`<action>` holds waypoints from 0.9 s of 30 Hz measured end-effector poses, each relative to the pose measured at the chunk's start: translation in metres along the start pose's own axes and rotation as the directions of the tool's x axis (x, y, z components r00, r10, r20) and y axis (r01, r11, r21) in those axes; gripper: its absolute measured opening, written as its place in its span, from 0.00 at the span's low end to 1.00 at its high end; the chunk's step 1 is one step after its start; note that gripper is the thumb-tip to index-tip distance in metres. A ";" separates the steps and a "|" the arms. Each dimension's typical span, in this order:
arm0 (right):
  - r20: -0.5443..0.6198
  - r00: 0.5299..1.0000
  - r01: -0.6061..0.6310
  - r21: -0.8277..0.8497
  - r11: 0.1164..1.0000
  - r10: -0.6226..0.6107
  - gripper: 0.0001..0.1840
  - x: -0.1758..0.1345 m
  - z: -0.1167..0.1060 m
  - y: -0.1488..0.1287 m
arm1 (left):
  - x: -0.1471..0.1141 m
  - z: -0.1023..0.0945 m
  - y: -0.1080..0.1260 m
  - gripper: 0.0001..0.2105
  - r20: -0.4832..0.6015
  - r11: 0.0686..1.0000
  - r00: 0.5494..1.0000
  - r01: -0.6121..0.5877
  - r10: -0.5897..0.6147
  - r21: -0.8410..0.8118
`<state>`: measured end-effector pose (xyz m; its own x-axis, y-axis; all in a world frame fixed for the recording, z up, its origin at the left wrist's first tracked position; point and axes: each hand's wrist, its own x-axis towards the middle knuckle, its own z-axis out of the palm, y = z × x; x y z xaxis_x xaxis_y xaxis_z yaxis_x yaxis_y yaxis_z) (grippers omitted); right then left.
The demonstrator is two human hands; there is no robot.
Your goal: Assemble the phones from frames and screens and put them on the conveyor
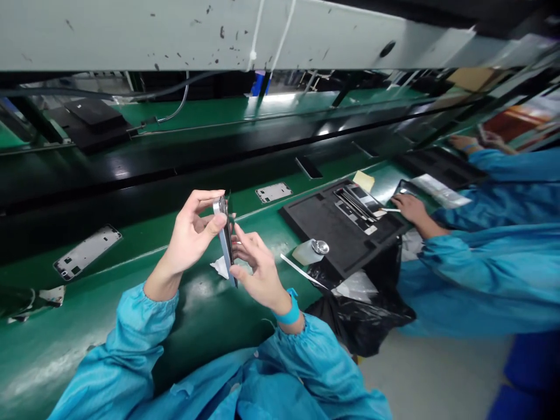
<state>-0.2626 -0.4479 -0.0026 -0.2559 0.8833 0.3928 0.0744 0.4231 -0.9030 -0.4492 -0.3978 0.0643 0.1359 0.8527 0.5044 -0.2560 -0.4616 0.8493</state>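
Both my hands hold a smartphone (226,248) nearly edge-on above the green bench. Its upper end, with the camera bump, is pinched between the thumb and fingers of my left hand (192,227). Around the lower end close the thumb and fingers of my right hand (259,265), which has a blue band at the wrist. A thin dark layer shows along the phone's right side; whether it is apart from the body I cannot tell. Behind the phone, a crumpled white wipe (220,268) lies on the bench, partly hidden.
Phone frame plates (87,251) (273,192) and a dark phone panel (308,167) lie on the line ahead. To the right are a dispenser bottle (310,251), a white strip (301,270) and a black foam tray (315,233) with several phone parts. A co-worker's hand (411,210) is beyond it.
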 end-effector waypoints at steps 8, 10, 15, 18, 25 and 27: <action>-0.053 0.994 0.093 -0.097 0.991 -0.099 0.48 0.014 0.009 0.002 | -0.003 -0.004 0.007 0.21 -0.004 1.000 1.000 -0.001 0.001 -0.026; -0.049 0.990 0.124 -0.139 0.983 -0.132 0.45 0.018 0.009 0.003 | -0.006 0.001 0.007 0.21 -0.011 0.999 1.000 -0.004 0.003 -0.048; -0.057 0.977 0.177 -0.324 0.929 -0.206 0.37 0.021 0.012 0.012 | -0.010 0.028 -0.002 0.27 -0.186 0.981 0.979 0.045 -0.081 -0.189; -0.065 0.972 0.188 -0.354 0.916 -0.224 0.34 0.020 0.009 0.008 | -0.007 0.035 -0.005 0.33 -0.257 0.951 0.943 0.140 -0.213 -0.276; -0.122 0.965 -0.220 0.109 0.969 0.232 0.47 0.039 -0.015 -0.043 | -0.010 0.040 0.011 0.36 0.089 0.807 0.885 0.455 -0.457 -0.377; -0.031 0.953 -0.289 0.193 0.938 0.300 0.48 0.042 -0.018 -0.054 | -0.014 0.045 0.016 0.33 0.144 0.794 0.884 0.463 -0.445 -0.393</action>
<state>-0.2604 -0.4296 0.0655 -0.1918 0.9754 0.1091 -0.0423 0.1028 -0.9938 -0.4123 -0.4283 0.0777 0.3715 0.9240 0.0908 -0.5168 0.1245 0.8470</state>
